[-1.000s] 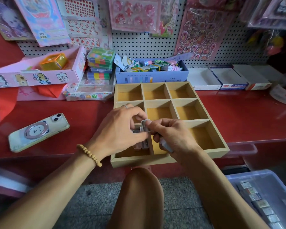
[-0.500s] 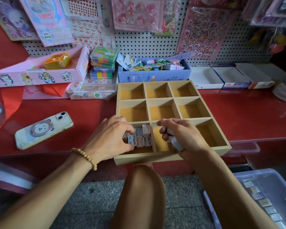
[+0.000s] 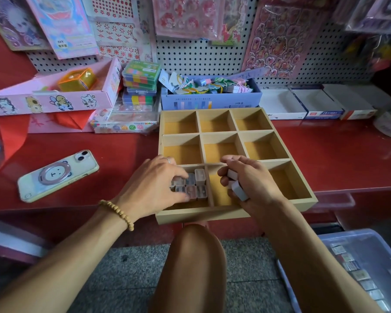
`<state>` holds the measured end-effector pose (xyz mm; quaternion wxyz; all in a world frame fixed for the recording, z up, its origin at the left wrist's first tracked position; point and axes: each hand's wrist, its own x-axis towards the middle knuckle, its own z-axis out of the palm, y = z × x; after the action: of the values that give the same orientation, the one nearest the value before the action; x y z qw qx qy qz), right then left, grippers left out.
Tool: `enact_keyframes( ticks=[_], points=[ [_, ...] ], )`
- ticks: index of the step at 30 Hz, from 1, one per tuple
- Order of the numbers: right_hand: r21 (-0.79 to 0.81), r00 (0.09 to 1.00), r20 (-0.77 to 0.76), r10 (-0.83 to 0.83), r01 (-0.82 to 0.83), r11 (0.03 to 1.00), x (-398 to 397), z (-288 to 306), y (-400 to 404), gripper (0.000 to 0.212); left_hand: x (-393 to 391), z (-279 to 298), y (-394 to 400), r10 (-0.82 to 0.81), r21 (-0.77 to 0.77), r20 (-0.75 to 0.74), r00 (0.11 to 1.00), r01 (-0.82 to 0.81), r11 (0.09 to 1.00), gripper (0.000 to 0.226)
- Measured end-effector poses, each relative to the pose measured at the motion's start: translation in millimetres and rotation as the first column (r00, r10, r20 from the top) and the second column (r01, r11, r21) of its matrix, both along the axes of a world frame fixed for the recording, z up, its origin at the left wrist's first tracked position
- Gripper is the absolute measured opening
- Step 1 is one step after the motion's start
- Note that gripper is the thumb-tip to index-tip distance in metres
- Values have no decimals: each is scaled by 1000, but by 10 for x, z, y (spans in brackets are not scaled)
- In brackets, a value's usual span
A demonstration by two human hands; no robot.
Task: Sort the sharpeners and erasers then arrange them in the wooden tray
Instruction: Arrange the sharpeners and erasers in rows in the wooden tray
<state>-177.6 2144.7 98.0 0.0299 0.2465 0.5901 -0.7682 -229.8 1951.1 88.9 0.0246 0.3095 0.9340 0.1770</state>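
**Sharpeners packed into the tray's near-left compartment**

The small translucent sharpeners [image 3: 193, 185] stand packed in rows in the near-left compartment of the wooden tray [image 3: 235, 212], against the divider on that compartment's right side. The left hand [image 3: 155, 189] reaches into the same compartment, its fingertips [image 3: 182, 177] curled down onto the sharpeners at the left end of the rows; whether it pinches one or only touches them cannot be told. The right hand [image 3: 250, 181] hovers over the near-middle compartment with its fingers curled round several small white blocks [image 3: 236, 187], which poke out under the palm; whether they are erasers or sharpeners is unclear.

The tray sits on a red counter [image 3: 348, 154], its near edge overhanging the counter's front. A phone [image 3: 58, 176] in a pale case lies face down to the left. Behind the tray stands a blue box [image 3: 212, 100] of mixed stationery, with a pink box [image 3: 50, 98] farther left. A clear plastic bin [image 3: 370, 256] with wrapped items sits on the floor, lower right.
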Motion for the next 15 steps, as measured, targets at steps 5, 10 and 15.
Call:
enact_keyframes(
  ticks=[5, 10, 15],
  points=[
    [-211, 993, 33, -117, 121, 970, -41, 30, -59, 19, 177, 187, 330, -102, 425, 85, 991, 57, 904, 33],
    [-250, 989, 6, -148, 145, 957, -62, 27, -118, 21, 219, 184, 539, -175, 428, 109, 978, 113, 897, 20],
    [-286, 987, 46, -154, 161, 945, -49, 39, -54, 19, 174, 174, 493, -264, 568, 270, 926, 68, 820, 24]
  ],
)
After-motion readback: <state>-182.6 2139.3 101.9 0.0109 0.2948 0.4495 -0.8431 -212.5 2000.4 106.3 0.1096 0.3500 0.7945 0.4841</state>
